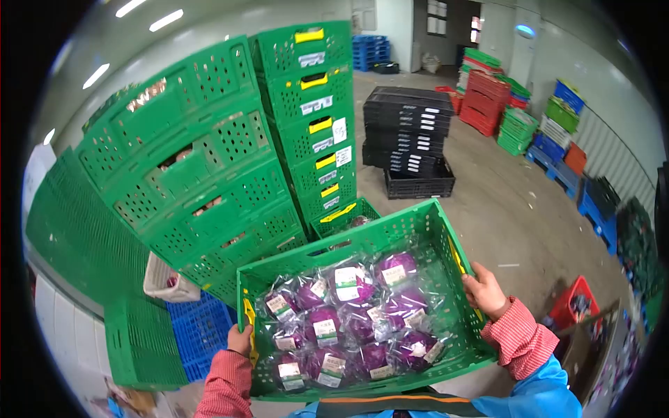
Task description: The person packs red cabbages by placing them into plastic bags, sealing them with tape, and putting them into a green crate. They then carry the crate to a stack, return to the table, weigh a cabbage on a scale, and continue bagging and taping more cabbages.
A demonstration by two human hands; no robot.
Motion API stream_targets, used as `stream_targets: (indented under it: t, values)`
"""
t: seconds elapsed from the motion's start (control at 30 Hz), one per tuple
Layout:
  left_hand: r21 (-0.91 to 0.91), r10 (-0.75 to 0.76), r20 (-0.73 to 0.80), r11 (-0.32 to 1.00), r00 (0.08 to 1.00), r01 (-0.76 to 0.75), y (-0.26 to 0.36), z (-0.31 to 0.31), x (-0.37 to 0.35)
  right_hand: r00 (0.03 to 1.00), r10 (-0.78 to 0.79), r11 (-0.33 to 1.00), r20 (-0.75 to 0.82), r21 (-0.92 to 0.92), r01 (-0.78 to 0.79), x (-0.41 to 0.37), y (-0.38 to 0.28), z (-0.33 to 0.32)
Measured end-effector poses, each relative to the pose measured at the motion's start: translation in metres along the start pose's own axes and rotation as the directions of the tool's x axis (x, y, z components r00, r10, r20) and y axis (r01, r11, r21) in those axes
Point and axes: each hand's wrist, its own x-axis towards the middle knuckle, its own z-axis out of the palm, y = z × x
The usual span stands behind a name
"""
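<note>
Head view: left hand [240,340] and right hand [484,292] hold one crate [390,226], twelve cabbages [348,282].

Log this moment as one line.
left hand: grips green crate | right hand: grips green crate | load: wrapped purple cabbages

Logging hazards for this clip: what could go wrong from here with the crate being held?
1. The crate is full of wrapped cabbages and is held only at its two ends by the left hand and right hand. A slipping grip could drop it.
2. Tall stacks of green crates stand close ahead. Bumping them with the load might topple some.
</note>
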Motion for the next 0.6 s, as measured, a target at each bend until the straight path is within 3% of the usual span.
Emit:
stream_targets:
  t: [0.03,0.07,0.17,0.3,0.33,0.43,0.57,0.6]
  values:
    - [-0.015,-0.022,-0.017,1.0,1.0,0.022,0.007,0.014,0.008,1.0,0.003,0.999,0.016,-0.048,-0.002,0.035,0.0,-0.003]
    - [-0.097,-0.153,0.003,0.984,0.988,0.152,0.015,0.028,0.018,0.999,-0.006,0.996,0.032,-0.093,0.009,0.072,-0.003,-0.003]
    - [0.025,-0.058,-0.155,0.998,0.986,0.062,-0.031,0.076,0.079,0.995,-0.026,0.982,0.097,-0.182,0.044,0.183,0.006,0.0]
    - [-0.245,-0.335,-0.157,0.925,0.929,0.292,-0.005,0.125,0.094,0.979,0.101,0.984,0.178,-0.166,-0.072,0.319,0.018,0.002]
    - [-0.189,-0.446,-0.203,0.891,0.872,0.412,0.031,0.134,0.086,0.969,0.131,0.979,0.211,-0.181,-0.093,0.353,0.025,0.002]
    - [-0.196,-0.461,-0.325,0.887,0.826,0.418,-0.013,0.166,0.097,0.939,0.167,0.967,0.3,-0.235,-0.097,0.446,0.059,0.017]
    - [-0.304,-0.571,-0.448,0.821,0.688,0.483,-0.025,0.233,0.079,0.862,0.192,0.945,0.47,-0.326,-0.033,0.594,0.098,0.043]
    - [-0.338,-0.542,-0.517,0.84,0.662,0.424,-0.077,0.241,0.084,0.85,0.167,0.946,0.499,-0.324,0.005,0.613,0.114,0.069]
